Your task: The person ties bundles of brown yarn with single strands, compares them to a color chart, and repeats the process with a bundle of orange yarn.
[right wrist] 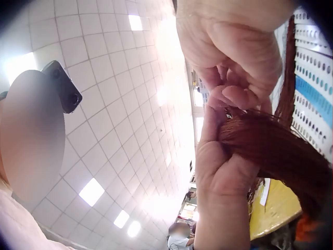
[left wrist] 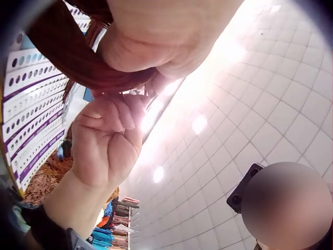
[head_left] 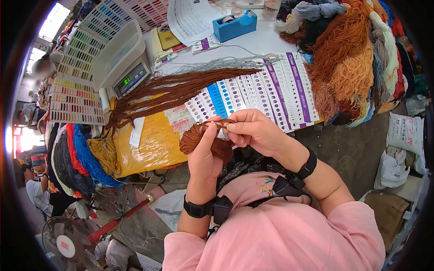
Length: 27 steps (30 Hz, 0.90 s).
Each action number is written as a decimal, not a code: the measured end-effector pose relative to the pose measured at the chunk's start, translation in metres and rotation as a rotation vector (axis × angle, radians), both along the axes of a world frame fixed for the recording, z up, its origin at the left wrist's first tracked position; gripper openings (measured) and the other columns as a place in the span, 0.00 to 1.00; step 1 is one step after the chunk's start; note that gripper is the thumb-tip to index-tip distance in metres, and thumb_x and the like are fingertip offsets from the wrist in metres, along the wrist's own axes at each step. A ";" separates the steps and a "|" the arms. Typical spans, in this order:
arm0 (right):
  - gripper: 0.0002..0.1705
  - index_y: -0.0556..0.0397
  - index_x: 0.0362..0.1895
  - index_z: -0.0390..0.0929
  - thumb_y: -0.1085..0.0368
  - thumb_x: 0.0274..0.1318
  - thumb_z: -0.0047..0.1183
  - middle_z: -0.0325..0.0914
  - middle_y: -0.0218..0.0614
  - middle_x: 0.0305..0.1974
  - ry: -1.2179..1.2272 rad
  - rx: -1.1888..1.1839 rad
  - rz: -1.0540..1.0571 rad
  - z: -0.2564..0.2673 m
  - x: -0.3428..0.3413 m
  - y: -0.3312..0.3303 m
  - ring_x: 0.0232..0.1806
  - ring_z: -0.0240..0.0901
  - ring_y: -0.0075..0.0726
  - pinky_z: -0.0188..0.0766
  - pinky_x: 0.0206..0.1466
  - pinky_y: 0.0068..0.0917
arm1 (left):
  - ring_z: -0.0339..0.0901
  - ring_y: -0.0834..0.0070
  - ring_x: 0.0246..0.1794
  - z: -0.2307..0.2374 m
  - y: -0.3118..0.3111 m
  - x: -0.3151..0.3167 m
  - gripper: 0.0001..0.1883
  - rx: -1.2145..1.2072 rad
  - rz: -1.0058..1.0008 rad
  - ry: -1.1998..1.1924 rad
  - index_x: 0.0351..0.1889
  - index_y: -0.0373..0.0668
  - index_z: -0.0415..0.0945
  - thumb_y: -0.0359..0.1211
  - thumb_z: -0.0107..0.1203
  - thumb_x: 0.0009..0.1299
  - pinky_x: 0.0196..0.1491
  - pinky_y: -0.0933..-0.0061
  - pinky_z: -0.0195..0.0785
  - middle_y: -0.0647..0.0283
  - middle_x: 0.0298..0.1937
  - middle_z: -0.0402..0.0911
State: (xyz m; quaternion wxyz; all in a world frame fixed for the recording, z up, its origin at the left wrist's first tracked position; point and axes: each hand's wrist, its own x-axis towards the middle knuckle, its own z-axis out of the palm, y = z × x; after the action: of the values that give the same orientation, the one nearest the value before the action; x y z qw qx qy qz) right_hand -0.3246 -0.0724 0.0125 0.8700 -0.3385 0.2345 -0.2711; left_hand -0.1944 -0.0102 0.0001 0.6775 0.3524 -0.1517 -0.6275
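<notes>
A bundled skein of reddish-brown thread (head_left: 193, 140) lies in my left hand (head_left: 205, 156), which grips it near one end with the thumb raised alongside. Fingers of my right hand (head_left: 257, 131) pinch strands at that gripped end, right against the left fingertips. In the right wrist view the skein (right wrist: 281, 148) hangs away to the right from the left hand (right wrist: 223, 174). The left wrist view shows the right hand (left wrist: 106, 143) with fingers curled in at the thread; the pinched strands themselves are mostly hidden by fingers. Long loose brown strands (head_left: 181, 86) stretch over the table behind the hands.
Color cards with holes (head_left: 289, 90) lie on the table, beside yellow wrapping (head_left: 149, 153). A scale (head_left: 131, 80) with a white tray, a blue tape dispenser (head_left: 235, 26) and yarn heaps (head_left: 352, 58) surround them. A fan (head_left: 65, 246) stands at lower left.
</notes>
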 end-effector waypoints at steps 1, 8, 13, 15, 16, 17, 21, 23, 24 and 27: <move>0.05 0.58 0.27 0.71 0.70 0.49 0.46 0.67 0.27 0.16 0.012 -0.001 -0.019 -0.001 0.001 0.000 0.14 0.58 0.15 0.54 0.17 0.10 | 0.71 0.73 0.36 0.000 0.000 0.000 0.13 -0.003 -0.013 0.005 0.44 0.33 0.66 0.32 0.40 0.66 0.41 0.72 0.64 0.58 0.37 0.73; 0.04 0.59 0.28 0.71 0.71 0.47 0.48 0.63 0.24 0.15 0.035 -0.004 -0.082 -0.001 0.003 0.002 0.14 0.55 0.13 0.49 0.17 0.11 | 0.67 0.73 0.44 0.004 0.001 -0.002 0.15 -0.011 -0.056 -0.002 0.45 0.34 0.66 0.36 0.38 0.68 0.46 0.70 0.62 0.61 0.43 0.71; 0.04 0.59 0.28 0.71 0.71 0.47 0.47 0.62 0.23 0.14 0.008 0.070 -0.073 -0.002 0.003 0.001 0.14 0.52 0.13 0.47 0.16 0.11 | 0.67 0.76 0.36 0.006 0.002 -0.002 0.14 -0.015 -0.023 -0.022 0.33 0.38 0.67 0.38 0.35 0.69 0.42 0.72 0.61 0.63 0.34 0.70; 0.04 0.59 0.28 0.71 0.71 0.46 0.47 0.62 0.22 0.14 -0.059 0.169 -0.014 -0.006 -0.004 -0.002 0.13 0.51 0.13 0.47 0.16 0.11 | 0.67 0.75 0.28 -0.010 0.008 0.020 0.16 -0.191 -0.143 0.039 0.28 0.39 0.66 0.40 0.34 0.69 0.39 0.72 0.61 0.62 0.29 0.70; 0.04 0.59 0.27 0.71 0.71 0.46 0.47 0.62 0.22 0.14 -0.063 0.203 0.039 -0.006 -0.010 -0.005 0.13 0.50 0.13 0.46 0.16 0.11 | 0.64 0.77 0.20 -0.003 0.010 0.028 0.18 -0.208 -0.179 0.322 0.24 0.41 0.63 0.41 0.31 0.69 0.31 0.75 0.61 0.64 0.24 0.67; 0.04 0.59 0.27 0.71 0.72 0.45 0.48 0.62 0.22 0.14 -0.065 0.240 0.093 -0.008 -0.016 -0.007 0.13 0.50 0.13 0.46 0.16 0.10 | 0.63 0.78 0.16 0.007 0.010 0.030 0.17 -0.184 -0.145 0.336 0.24 0.40 0.65 0.41 0.35 0.69 0.26 0.79 0.61 0.64 0.23 0.69; 0.06 0.61 0.29 0.71 0.71 0.44 0.50 0.67 0.25 0.18 0.251 -0.001 0.290 0.018 -0.026 -0.011 0.17 0.56 0.13 0.48 0.18 0.11 | 0.60 0.81 0.10 0.026 0.000 0.025 0.12 0.158 -0.438 -0.372 0.21 0.37 0.67 0.34 0.43 0.64 0.15 0.83 0.55 0.59 0.19 0.70; 0.04 0.59 0.28 0.72 0.72 0.44 0.51 0.68 0.25 0.19 0.494 -0.481 0.257 0.042 -0.035 -0.014 0.19 0.57 0.13 0.52 0.20 0.12 | 0.58 0.82 0.09 0.028 -0.004 0.056 0.12 0.248 -0.539 -0.149 0.21 0.38 0.65 0.35 0.44 0.64 0.12 0.85 0.51 0.59 0.18 0.69; 0.04 0.59 0.28 0.73 0.71 0.44 0.50 0.68 0.26 0.19 0.485 -0.546 0.244 0.046 -0.042 -0.015 0.19 0.59 0.13 0.54 0.21 0.13 | 0.54 0.83 0.08 0.033 -0.003 0.064 0.11 0.318 -0.474 -0.116 0.21 0.40 0.65 0.34 0.43 0.63 0.10 0.86 0.46 0.57 0.19 0.70; 0.05 0.59 0.28 0.72 0.70 0.46 0.50 0.71 0.31 0.25 0.078 -0.334 0.025 0.061 -0.067 -0.023 0.23 0.66 0.18 0.63 0.24 0.13 | 0.54 0.86 0.06 0.019 0.006 0.118 0.06 0.363 -0.028 -0.077 0.25 0.41 0.63 0.30 0.40 0.64 0.08 0.87 0.48 0.61 0.24 0.72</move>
State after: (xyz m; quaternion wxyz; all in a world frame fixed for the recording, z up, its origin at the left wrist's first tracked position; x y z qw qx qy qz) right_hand -0.3915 -0.0955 0.0732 0.7953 -0.4915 0.2154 -0.2821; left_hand -0.0763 -0.0040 0.0194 0.5877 0.4905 -0.0667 -0.6399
